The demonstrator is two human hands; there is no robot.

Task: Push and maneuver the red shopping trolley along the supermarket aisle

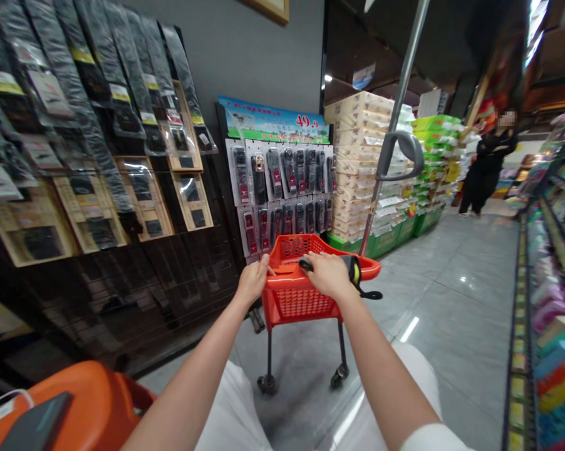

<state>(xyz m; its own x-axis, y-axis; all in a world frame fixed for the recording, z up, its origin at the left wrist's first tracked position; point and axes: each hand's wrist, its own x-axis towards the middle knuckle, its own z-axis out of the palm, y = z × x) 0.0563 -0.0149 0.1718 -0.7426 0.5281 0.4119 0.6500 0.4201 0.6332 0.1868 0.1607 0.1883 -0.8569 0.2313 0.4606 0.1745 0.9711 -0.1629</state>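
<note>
A small red shopping cart [304, 305] with a perforated basket and dark legs on casters stands in front of me. My left hand [254, 280] is closed over the left end of its near rim, thumb up. Further right, my right hand [328, 273] rests over the same rim with its fingers curled on a black strap-like item with yellow trim [355, 270]. One end of that item pokes out left of the fingers, and a loose tail hangs past the rim on the right. The palm hides its middle. Little of the basket's inside shows.
Packaged belts [92, 81] hang on the left wall, beside a rack of carded belts [287, 172]. Stacked cartons [357, 169] line the back. A metal pole [407, 69] rises behind the cart. An orange stool [92, 401] bears a dark flat device. Shelving [552, 294] runs right; a person [489, 160] stands beyond.
</note>
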